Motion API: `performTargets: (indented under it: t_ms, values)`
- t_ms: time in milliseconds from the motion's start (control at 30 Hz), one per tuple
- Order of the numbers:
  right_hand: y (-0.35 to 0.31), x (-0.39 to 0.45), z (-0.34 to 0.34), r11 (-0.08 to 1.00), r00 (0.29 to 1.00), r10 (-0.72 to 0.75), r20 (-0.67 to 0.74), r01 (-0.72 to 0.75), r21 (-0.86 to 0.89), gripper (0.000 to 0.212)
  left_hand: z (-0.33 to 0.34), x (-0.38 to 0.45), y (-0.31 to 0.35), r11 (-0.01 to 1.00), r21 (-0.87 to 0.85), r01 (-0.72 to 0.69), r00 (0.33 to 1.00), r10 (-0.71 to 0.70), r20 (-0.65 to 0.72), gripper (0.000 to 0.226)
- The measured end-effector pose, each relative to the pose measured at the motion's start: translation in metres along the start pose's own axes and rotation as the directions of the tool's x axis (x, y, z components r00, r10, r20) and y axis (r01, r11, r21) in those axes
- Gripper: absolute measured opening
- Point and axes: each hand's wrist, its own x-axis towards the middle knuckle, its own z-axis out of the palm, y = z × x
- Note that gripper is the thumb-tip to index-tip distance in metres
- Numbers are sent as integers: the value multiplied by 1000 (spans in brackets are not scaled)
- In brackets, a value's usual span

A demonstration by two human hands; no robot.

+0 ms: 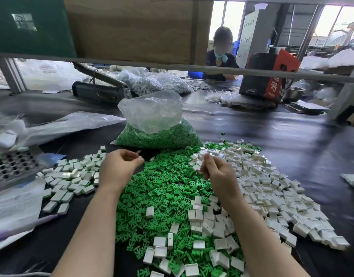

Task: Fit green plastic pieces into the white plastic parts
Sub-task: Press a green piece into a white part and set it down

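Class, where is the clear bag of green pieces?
Head view: the bag of green pieces sits centre, just beyond the loose green pile, past both hands.

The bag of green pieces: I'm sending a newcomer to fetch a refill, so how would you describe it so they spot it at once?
On the dark worktable, look just beyond the loose green heap in the middle. There stands a clear plastic bag, its lower half packed with green pieces and its top crumpled. The other bags nearby hold pale or white contents; only this one shows green.
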Motion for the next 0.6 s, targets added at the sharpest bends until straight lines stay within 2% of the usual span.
performTargets:
  t_ms: [133,233,300,467,533,600]
  values:
    - [4,1,-2,979,994,-54,-97,33,-202,37,-21,4,-19,930,353,103,982,-39,-182,15]
    - [8,2,-5,938,990,-72,-121,26,-346,30,-27,3,-27,841,505,195,959,-55,-278,13]
    - [10,3,-7,895,991,-81,-108,25,-446,25,-29,4,-29,801,551,235,949,-67,-308,17]
    - [12,4,-9,708,994,-89,-65,17,-706,10,-28,5,-29,738,611,286,938,-86,-335,23]
    - [13,2,-8,626,990,-118,-72,18,-780,14,-26,3,-24,718,651,246,948,-39,-315,27]
    - [13,1,-8,554,989,-127,-78,6,-833,21,-20,1,-16,773,616,155,961,27,-275,24]
